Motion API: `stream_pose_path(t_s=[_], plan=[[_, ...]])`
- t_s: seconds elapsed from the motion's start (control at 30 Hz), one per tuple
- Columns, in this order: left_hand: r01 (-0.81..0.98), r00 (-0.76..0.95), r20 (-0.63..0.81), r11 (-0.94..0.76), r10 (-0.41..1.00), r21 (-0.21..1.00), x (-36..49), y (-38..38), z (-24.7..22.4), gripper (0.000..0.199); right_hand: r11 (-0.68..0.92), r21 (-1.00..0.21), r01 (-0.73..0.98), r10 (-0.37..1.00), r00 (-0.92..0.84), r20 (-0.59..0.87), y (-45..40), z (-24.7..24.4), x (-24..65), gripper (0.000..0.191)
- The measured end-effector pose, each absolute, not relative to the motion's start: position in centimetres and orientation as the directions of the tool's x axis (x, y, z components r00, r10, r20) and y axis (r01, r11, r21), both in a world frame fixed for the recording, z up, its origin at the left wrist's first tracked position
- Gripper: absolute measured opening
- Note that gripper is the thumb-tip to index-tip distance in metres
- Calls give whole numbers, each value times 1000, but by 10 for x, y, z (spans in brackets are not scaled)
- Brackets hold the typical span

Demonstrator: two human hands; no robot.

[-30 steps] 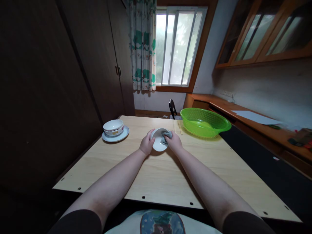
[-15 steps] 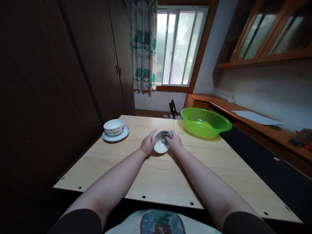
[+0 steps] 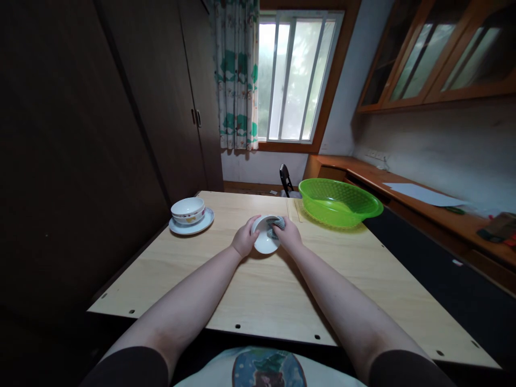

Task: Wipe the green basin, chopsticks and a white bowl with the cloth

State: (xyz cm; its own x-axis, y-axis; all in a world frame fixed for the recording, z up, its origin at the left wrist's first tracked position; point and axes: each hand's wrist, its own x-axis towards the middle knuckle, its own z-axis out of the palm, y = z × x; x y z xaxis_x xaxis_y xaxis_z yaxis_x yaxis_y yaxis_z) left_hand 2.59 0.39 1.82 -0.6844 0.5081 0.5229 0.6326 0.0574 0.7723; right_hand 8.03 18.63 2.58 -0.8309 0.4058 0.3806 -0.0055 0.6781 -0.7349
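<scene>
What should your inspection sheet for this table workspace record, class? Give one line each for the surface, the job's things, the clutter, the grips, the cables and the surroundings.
Surface: pale wooden table, holes drilled along its near edge.
Job's things: white bowl, tilted; grey cloth against its inside.
Clutter: patterned bowl on a saucer; green plastic basin; sheet of paper on the wooden counter.
Grips: left hand cups the bowl's outside; right hand presses the cloth.
Cables: nothing seen on the table.
Surroundings: dark wardrobe, curtained window, black chair, glass-fronted cabinet.
</scene>
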Motion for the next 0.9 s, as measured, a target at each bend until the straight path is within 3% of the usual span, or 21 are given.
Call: stream_pose_path(t_s=[0.9], plan=[[618, -701, 506, 73, 503, 783, 27, 4, 18, 56, 670, -743, 5, 411, -836, 365, 184, 30, 83, 17]])
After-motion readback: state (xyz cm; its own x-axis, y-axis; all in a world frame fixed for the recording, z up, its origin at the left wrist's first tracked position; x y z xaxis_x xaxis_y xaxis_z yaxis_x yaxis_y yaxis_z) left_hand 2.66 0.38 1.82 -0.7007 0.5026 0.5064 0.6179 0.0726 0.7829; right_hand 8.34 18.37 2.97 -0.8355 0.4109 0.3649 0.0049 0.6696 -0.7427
